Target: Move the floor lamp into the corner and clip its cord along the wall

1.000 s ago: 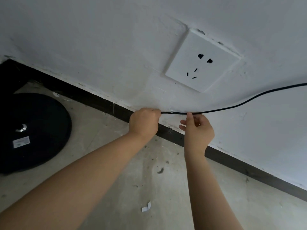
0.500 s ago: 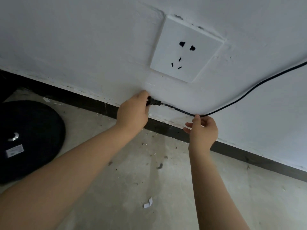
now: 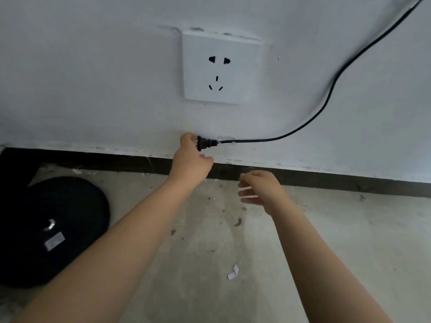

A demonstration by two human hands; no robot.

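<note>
Holding the black plug [image 3: 204, 143] by its metal prongs, the left hand [image 3: 191, 160] is raised against the white wall [image 3: 93, 78], just under the wall socket [image 3: 221, 67]. The fingers are pinched on the prong end, and the thumb sticks out to the right below the plug. The plug lies horizontal: its long axis runs along the wall, the prongs point to the left into the fingers, and the cord end points to the right.

From the plug the black cord [image 3: 326, 106] goes first flat along the wall, a little above the dark baseboard [image 3: 349, 179]. It passes through a small clear clip [image 3: 224, 139] stuck on the wall just beside the plug. Then the cord bends upward and climbs to the top right corner of the view, where it leaves the picture.

The right hand [image 3: 258, 191] is lower, in front of the baseboard, apart from the cord. It is blurred, its fingers loosely spread and holding nothing that I can see.

The round black lamp base [image 3: 53, 229] stands on the concrete floor [image 3: 349, 241] at the left, near the dark corner, with a white label on it. A small white paper scrap [image 3: 233, 272] lies on the floor between the two forearms
</note>
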